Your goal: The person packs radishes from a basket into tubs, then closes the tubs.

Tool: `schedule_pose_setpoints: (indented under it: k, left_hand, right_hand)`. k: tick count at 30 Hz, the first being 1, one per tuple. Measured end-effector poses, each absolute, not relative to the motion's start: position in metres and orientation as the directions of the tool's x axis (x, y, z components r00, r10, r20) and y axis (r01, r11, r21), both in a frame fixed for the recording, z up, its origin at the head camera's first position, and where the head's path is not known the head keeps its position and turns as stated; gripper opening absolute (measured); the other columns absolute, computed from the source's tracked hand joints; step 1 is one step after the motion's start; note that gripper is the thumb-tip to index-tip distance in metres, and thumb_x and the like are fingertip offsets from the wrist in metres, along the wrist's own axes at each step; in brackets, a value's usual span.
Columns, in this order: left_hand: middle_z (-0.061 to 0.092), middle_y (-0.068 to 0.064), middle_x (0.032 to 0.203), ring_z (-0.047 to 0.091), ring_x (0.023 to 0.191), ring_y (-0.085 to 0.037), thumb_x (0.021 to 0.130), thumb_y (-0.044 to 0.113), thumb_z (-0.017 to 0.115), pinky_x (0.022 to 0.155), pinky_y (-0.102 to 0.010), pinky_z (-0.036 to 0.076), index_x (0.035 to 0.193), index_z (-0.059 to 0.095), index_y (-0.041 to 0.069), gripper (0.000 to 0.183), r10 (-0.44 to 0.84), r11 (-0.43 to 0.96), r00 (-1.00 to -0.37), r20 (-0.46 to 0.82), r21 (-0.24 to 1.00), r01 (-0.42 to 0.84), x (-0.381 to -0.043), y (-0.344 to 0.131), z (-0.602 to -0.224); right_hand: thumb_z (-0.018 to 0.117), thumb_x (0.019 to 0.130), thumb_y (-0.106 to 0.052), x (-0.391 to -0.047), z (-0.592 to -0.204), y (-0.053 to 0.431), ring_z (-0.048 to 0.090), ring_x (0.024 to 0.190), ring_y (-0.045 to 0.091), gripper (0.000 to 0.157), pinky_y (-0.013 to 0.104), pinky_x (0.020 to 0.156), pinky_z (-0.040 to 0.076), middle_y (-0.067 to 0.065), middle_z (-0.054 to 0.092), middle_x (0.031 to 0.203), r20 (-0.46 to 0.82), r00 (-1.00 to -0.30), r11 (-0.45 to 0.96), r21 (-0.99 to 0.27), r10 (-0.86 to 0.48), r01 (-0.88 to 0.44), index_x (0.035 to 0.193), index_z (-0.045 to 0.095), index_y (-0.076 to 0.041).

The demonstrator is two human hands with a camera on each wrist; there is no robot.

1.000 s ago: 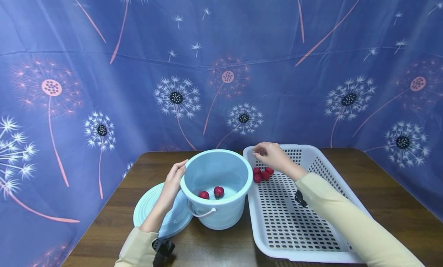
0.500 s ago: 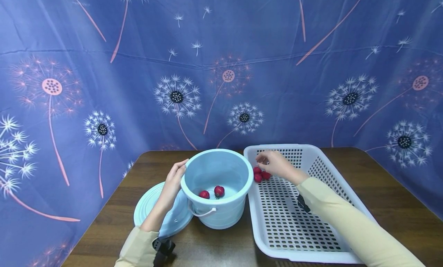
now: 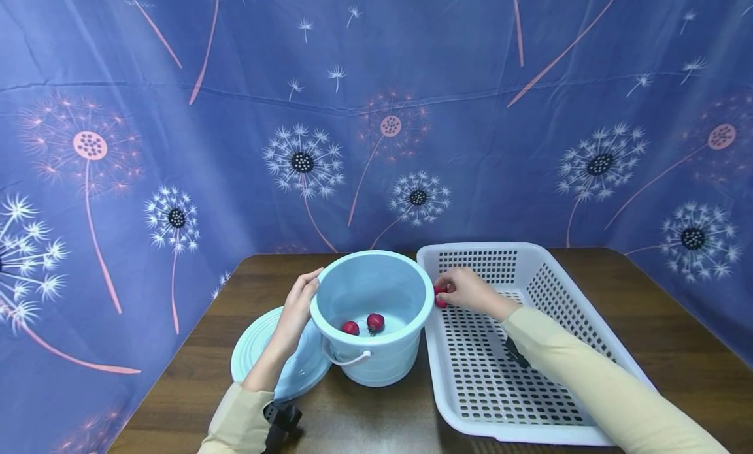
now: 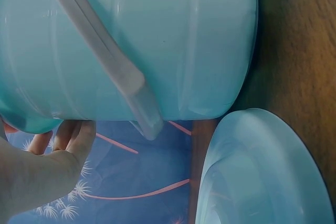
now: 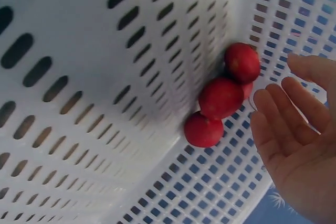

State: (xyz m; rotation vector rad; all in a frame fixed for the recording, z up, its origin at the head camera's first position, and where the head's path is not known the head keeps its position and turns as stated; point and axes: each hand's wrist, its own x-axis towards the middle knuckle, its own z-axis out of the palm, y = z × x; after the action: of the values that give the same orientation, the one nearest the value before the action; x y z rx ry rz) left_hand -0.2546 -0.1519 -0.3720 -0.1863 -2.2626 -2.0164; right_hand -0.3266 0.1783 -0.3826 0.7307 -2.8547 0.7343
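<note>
In the head view my left hand [image 3: 297,310] grips the left side of the light blue bucket [image 3: 376,366] at its rim. The left wrist view shows the fingers against the bucket [image 4: 173,40] just below the rim. Two small round red fruits [image 3: 375,322] lie on the bucket's bottom. My right hand [image 3: 467,291] reaches into the white basket's far left corner. In the right wrist view its fingers are loosely bent, holding nothing, beside several clustered red fruits [image 5: 221,98]. In the head view the hand partly hides them.
The white perforated basket [image 3: 438,402] stands right of the bucket on the wooden table [image 3: 176,382]. A round light blue lid [image 3: 250,343] lies left of the bucket, partly under the left forearm. The bucket's white handle [image 3: 355,360] hangs down in front. A blue dandelion-print cloth [image 3: 376,173] hangs behind.
The right hand has come down from above the basket's far left corner to the red fruits. The left hand has stayed on the bucket.
</note>
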Motion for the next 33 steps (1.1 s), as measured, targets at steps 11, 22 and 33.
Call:
schedule_pose_setpoints:
  k: [11,22,33]
  left_hand:
    - [0.034,-0.008,0.149,0.036,0.134,-0.029,0.101,0.035,0.035,0.106,-0.052,0.032,0.138,0.038,0.009,0.045,0.029,0.121,-0.988,0.154,0.98,0.156,-0.2534,-0.1517,-0.3693]
    - [0.035,-0.009,0.148,0.038,0.133,-0.029,0.102,0.033,0.035,0.107,-0.051,0.033,0.138,0.038,0.008,0.044,0.025,0.115,-0.989,0.149,0.982,0.151,-0.2525,-0.151,-0.371]
    - [0.035,-0.009,0.148,0.039,0.132,-0.029,0.102,0.032,0.034,0.106,-0.049,0.034,0.138,0.038,0.007,0.044,0.024,0.111,-0.988,0.151,0.982,0.152,-0.2524,-0.15,-0.3708]
  right_hand:
    - [0.074,0.078,-0.008,-0.3285,-0.3899,0.1801,0.058,0.084,0.02,0.031,0.036,0.076,0.051,0.012,0.066,0.096,0.151,-0.883,0.807,-0.361,-0.444,-0.467,0.106,0.068,0.003]
    - [0.075,0.075,-0.009,-0.3243,-0.39,0.1816,0.048,0.071,0.015,0.018,0.029,0.064,0.043,0.006,0.055,0.08,0.139,-0.886,0.817,-0.345,-0.441,-0.461,0.089,0.071,0.002]
    - [0.077,0.073,-0.006,-0.3247,-0.3896,0.1826,0.054,0.066,0.011,0.015,0.027,0.062,0.048,0.002,0.062,0.073,0.083,-0.895,0.786,-0.448,-0.438,-0.426,0.08,0.063,-0.004]
